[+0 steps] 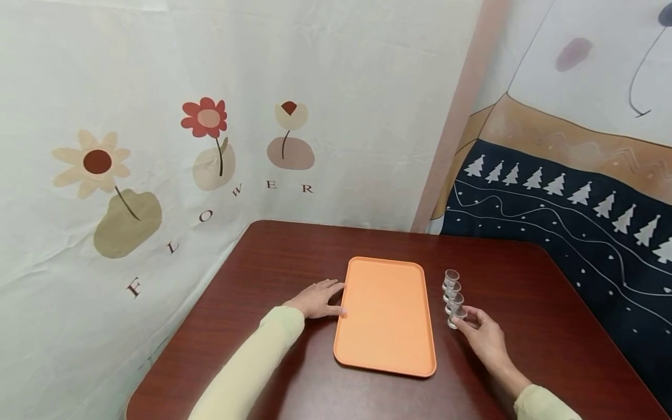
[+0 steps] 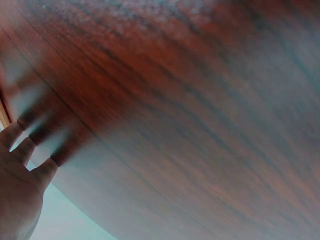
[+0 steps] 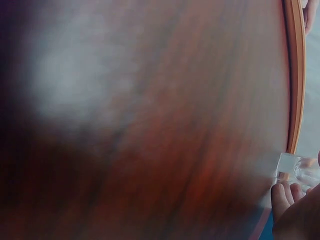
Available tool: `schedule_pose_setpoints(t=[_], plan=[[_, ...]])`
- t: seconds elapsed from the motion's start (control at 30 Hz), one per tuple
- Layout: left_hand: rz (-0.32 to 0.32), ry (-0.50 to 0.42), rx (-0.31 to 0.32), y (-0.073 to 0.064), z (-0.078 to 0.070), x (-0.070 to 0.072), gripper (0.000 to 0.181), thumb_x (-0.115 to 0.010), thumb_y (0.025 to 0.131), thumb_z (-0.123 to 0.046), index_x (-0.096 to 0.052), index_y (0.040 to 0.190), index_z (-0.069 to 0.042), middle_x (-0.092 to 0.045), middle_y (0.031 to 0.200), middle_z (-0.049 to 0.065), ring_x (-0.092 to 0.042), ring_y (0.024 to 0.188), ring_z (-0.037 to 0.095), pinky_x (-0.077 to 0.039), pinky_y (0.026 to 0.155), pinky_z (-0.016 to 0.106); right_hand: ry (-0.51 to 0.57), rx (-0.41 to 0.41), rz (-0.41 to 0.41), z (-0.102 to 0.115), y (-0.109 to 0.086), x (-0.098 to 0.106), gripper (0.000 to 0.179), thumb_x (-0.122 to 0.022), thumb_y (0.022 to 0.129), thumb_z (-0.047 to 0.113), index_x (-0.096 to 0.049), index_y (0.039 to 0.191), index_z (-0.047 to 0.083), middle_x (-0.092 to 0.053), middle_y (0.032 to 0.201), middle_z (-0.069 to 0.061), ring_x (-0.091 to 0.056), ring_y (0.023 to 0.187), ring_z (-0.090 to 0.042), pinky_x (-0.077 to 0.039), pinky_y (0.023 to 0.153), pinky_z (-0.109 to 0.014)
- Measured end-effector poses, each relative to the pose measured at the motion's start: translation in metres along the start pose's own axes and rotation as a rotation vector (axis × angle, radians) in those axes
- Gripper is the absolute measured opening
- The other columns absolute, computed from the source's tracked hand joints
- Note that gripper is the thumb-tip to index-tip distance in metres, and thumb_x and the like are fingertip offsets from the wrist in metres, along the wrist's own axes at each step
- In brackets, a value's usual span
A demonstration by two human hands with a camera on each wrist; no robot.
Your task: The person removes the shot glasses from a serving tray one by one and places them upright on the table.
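An orange rectangular tray (image 1: 385, 315) lies flat on the table. At its left rim rests my left hand (image 1: 315, 299), fingers extended and thumb touching the edge. To the right of the tray, several small clear shot glasses (image 1: 452, 287) stand upright in a close row. My right hand (image 1: 484, 339) pinches the nearest shot glass (image 1: 457, 317) between thumb and fingers. In the right wrist view, part of a clear glass (image 3: 295, 169) shows beside the fingers. The left wrist view shows only the left hand (image 2: 22, 182) and tabletop, with a sliver of tray at the edge.
The dark red-brown wooden table (image 1: 294, 251) has rounded corners. Behind it hangs a pale cloth (image 1: 357, 116) printed with flowers and letters. At the right is a dark blue cloth (image 1: 525, 221) with white trees.
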State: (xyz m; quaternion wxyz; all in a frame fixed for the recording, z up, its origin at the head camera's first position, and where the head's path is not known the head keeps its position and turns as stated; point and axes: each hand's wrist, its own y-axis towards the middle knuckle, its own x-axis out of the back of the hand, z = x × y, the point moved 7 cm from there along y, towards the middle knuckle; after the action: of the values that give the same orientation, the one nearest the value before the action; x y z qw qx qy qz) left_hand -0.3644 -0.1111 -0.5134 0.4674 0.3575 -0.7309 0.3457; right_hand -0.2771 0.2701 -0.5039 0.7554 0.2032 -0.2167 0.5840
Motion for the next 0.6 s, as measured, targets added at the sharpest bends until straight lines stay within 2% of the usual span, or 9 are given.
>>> schedule_pose_setpoints(t=[0.13, 0.2, 0.27, 0.37, 0.43, 0.5, 0.6], plan=[[-0.001, 0.000, -0.010, 0.002, -0.003, -0.001, 0.081, -0.062, 0.090, -0.061, -0.035, 0.155, -0.021, -0.032, 0.158, 0.012, -0.025, 0.147, 0.031, -0.022, 0.117, 0.050, 0.022, -0.007, -0.015, -0.002, -0.003, 0.009, 0.057, -0.074, 0.091, 0.032, -0.056, 0.133, -0.002, -0.065, 0.122, -0.023, -0.060, 0.088, 0.006, -0.047, 0.072, -0.011], [0.000, 0.006, -0.013, 0.003, -0.005, 0.000, 0.081, -0.062, 0.090, -0.061, -0.035, 0.156, -0.021, -0.032, 0.158, 0.012, -0.025, 0.147, 0.031, -0.022, 0.118, 0.049, 0.028, 0.004, -0.039, -0.001, -0.003, 0.015, 0.059, -0.075, 0.091, 0.032, -0.055, 0.135, -0.003, -0.064, 0.124, -0.024, -0.055, 0.086, 0.012, -0.046, 0.072, -0.009], [0.002, 0.012, -0.017, 0.005, -0.006, 0.000, 0.081, -0.062, 0.090, -0.060, -0.035, 0.156, -0.021, -0.032, 0.158, 0.012, -0.025, 0.147, 0.031, -0.022, 0.118, 0.049, 0.018, 0.031, -0.070, 0.002, -0.002, 0.021, 0.060, -0.074, 0.091, 0.031, -0.054, 0.136, -0.003, -0.063, 0.125, -0.025, -0.059, 0.091, 0.005, -0.044, 0.071, -0.006], [0.016, 0.020, -0.011, 0.007, -0.008, 0.002, 0.082, -0.062, 0.090, -0.061, -0.035, 0.156, -0.021, -0.033, 0.158, 0.011, -0.026, 0.147, 0.030, -0.023, 0.117, 0.047, -0.019, 0.073, -0.118, 0.009, 0.000, 0.028, 0.060, -0.072, 0.093, 0.033, -0.053, 0.138, -0.002, -0.062, 0.126, -0.024, -0.066, 0.104, -0.018, -0.043, 0.074, -0.007], [0.028, 0.011, -0.008, 0.007, -0.010, 0.004, 0.082, -0.063, 0.089, -0.061, -0.036, 0.155, -0.019, -0.035, 0.157, 0.012, -0.029, 0.146, 0.031, -0.027, 0.116, 0.047, -0.047, 0.109, -0.133, 0.016, 0.003, 0.031, 0.061, -0.070, 0.094, 0.035, -0.052, 0.139, -0.002, -0.060, 0.128, -0.025, -0.062, 0.113, -0.033, -0.048, 0.083, -0.018], [0.040, 0.006, 0.000, 0.007, -0.013, 0.008, 0.080, -0.063, 0.090, -0.061, -0.039, 0.153, -0.017, -0.038, 0.155, 0.011, -0.032, 0.144, 0.029, -0.030, 0.115, 0.046, -0.081, 0.156, -0.130, 0.027, 0.007, 0.033, 0.062, -0.067, 0.096, 0.036, -0.050, 0.140, -0.003, -0.057, 0.132, -0.027, -0.057, 0.119, -0.040, -0.049, 0.092, -0.035], [0.025, 0.033, 0.011, 0.010, -0.017, 0.017, 0.074, -0.062, 0.092, -0.059, -0.046, 0.149, -0.015, -0.046, 0.149, 0.011, -0.039, 0.140, 0.029, -0.033, 0.112, 0.045, -0.143, 0.249, -0.104, 0.049, 0.016, 0.030, 0.061, -0.061, 0.099, 0.036, -0.047, 0.142, -0.004, -0.050, 0.137, -0.030, -0.050, 0.124, -0.046, -0.041, 0.099, -0.058]])
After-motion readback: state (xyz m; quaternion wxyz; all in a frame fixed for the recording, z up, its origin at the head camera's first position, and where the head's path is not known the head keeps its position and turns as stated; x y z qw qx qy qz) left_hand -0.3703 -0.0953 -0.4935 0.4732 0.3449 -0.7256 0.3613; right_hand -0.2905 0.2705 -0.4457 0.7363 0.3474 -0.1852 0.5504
